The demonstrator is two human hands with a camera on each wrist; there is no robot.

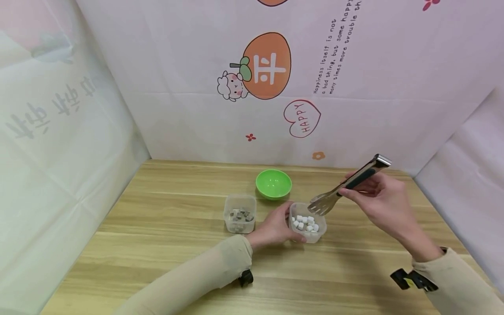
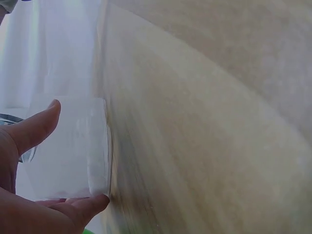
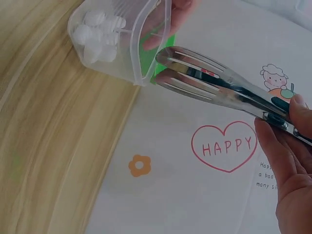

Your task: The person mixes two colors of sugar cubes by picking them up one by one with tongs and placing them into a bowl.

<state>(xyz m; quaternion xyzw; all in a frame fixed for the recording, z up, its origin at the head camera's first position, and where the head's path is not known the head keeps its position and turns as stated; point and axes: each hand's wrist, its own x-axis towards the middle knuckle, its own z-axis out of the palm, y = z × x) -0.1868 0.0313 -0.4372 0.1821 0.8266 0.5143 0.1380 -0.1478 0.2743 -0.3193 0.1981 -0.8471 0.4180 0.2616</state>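
Observation:
My left hand (image 1: 275,225) grips a clear plastic tub (image 1: 313,237), thumb on the near side and fingers round the far side. Several small white cubes (image 1: 305,223) lie in it. In the left wrist view the thumb and fingertips press opposite walls of the tub (image 2: 70,151). Between thumb and fingers, my right hand (image 1: 383,201) holds metal tongs (image 1: 360,177) with dark grip panels. Their slotted tips slant down over the tub's rim, above the cubes. The right wrist view shows nothing between the tips of the tongs (image 3: 209,83), which stand slightly apart.
A second clear tub (image 1: 240,201) with several grey cubes stands left of the left hand. Behind the tubs is a green bowl (image 1: 273,183). The wooden table (image 1: 177,262) meets a printed white cloth (image 1: 189,127) at the back, with more cloth at both sides.

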